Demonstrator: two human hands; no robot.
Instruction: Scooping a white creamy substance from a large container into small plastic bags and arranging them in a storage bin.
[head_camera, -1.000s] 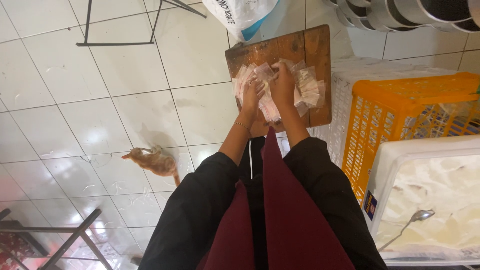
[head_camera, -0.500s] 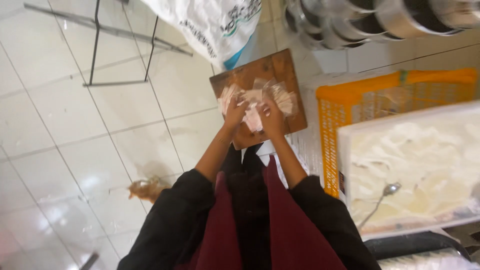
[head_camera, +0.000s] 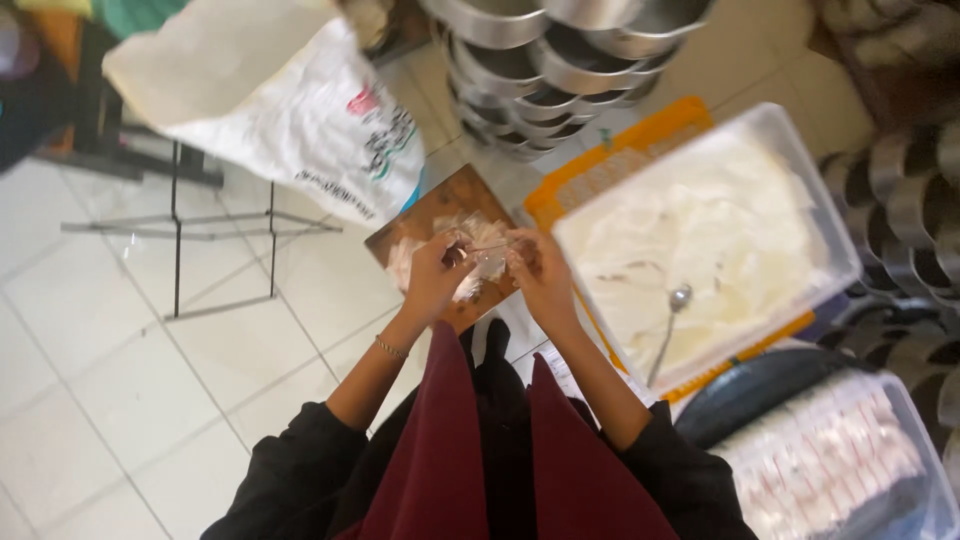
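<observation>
Right now both hands work together: the left hand (head_camera: 435, 275) and right hand (head_camera: 535, 268) each pinch a small clear plastic bag (head_camera: 487, 262), fingers closed on it, over a brown wooden board (head_camera: 430, 215). Beside the right hand, a big clear plastic tub (head_camera: 800, 200) holds white dough and a metal spoon (head_camera: 672, 325). The thin bag could slip or tear, I'd say, if tugged unevenly.

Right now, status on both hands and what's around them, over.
Left hand and right hand both pinching a clear plastic wrapper above the wooden board. White sack left, dough tub with spoon right; nothing between.
</observation>
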